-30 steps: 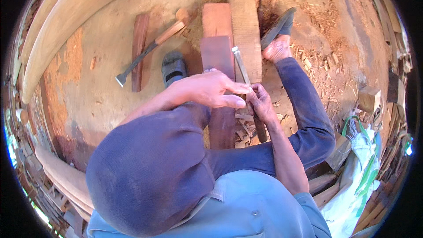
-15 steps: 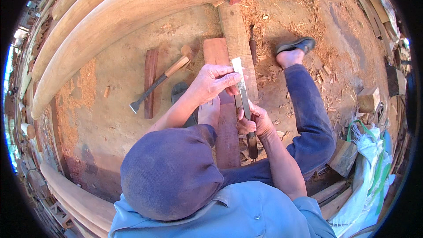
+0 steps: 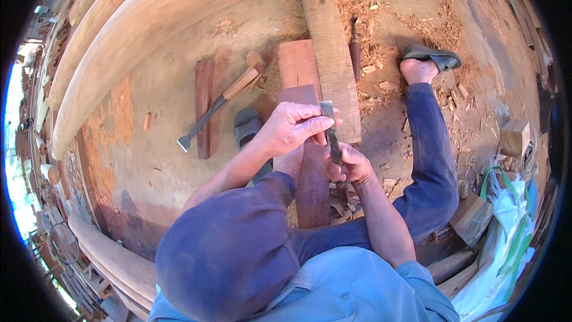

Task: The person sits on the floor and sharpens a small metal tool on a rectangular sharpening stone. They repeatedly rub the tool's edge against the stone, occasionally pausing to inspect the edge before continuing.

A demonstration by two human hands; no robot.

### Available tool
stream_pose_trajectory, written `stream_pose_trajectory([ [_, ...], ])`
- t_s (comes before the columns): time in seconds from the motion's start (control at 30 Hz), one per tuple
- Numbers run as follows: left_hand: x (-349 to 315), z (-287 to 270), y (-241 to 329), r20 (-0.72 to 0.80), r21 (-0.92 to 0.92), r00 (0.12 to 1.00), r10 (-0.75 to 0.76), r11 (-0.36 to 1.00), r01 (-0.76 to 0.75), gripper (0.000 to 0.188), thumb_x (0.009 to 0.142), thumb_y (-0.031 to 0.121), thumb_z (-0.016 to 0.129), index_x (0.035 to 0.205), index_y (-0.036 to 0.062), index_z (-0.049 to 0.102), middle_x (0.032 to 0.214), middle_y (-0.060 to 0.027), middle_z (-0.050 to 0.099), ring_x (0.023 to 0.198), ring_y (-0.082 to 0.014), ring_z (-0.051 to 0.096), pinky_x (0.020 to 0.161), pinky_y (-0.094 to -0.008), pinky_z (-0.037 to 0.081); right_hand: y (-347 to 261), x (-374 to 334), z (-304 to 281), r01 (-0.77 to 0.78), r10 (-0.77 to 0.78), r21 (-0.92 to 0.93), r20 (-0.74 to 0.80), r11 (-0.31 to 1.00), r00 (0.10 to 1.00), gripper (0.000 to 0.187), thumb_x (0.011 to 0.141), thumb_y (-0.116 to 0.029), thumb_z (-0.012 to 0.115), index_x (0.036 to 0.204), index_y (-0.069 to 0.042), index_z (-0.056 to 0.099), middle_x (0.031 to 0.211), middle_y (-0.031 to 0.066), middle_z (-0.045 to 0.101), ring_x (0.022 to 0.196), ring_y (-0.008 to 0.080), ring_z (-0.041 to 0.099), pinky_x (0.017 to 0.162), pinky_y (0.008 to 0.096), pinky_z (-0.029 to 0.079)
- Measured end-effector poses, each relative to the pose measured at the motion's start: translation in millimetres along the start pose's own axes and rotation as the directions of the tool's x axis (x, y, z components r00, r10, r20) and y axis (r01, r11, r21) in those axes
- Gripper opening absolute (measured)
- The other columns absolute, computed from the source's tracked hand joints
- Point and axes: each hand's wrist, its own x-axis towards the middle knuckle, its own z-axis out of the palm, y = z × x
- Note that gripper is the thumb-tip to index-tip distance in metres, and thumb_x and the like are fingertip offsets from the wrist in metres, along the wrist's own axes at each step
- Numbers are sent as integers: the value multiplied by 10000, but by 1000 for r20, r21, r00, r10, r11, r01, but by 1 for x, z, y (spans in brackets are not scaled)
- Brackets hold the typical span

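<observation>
A flat-bladed chisel (image 3: 329, 126) is held in both my hands over the planks, its squared end pointing away from me. My left hand (image 3: 296, 126) pinches the blade just below that end. Further down, the fingers of my right hand (image 3: 353, 166) close round the chisel's lower part; its handle is mostly hidden behind them. Below the hands lies a reddish plank (image 3: 312, 188), with a lighter red block (image 3: 298, 62) at its far end. A long pale board (image 3: 330, 48) runs alongside to the right.
To the left, a wide-bladed chisel (image 3: 238, 83) rests across a dark red wood strip (image 3: 204, 107). A dark-handled tool (image 3: 355, 56) lies among shavings (image 3: 381, 36). Large curved timbers (image 3: 196, 6) arch across the far side. A white sack (image 3: 503, 232) and wood blocks (image 3: 472, 219) stand at right.
The chisel has tilted, so its blade looks shorter and darker and less of its handle shows. Both hands keep hold of it. The whole view has shifted slightly.
</observation>
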Motion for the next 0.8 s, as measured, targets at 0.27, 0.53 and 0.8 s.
stream_pose_trajectory([
  [0.27, 9, 8, 3, -1, -7, 1000, -31, 999, 31, 196, 943, 100, 682, 1102, -3, 734, 1015, -88, 745, 672, -89, 651, 635, -240, 555, -4, -4, -10, 76, -78, -30, -87, 997, 993, 368, 822, -383, 797, 928, -61, 654, 770, 49, 616, 530, 169, 534, 488, 296, 414],
  [0.53, 28, 28, 22, 177, 9, 984, -1, 1000, 0, 233, 911, 80, 717, 1118, -27, 724, 910, -56, 733, 718, -94, 652, 673, -241, 546, -26, -20, -17, 157, -161, -107, -32, 982, 986, 346, 844, -357, 769, 955, -39, 688, 752, 62, 648, 596, 194, 567, 577, 326, 436],
  [0.8, 50, 57, 49, 225, 71, 972, 72, 993, -90, 189, 896, 99, 736, 1037, -25, 719, 800, -47, 697, 726, -103, 649, 674, -250, 528, -66, -46, -6, 240, -324, -420, -139, 875, 936, 293, 911, -301, 723, 1035, -37, 709, 816, 59, 690, 711, 155, 627, 678, 311, 494],
])
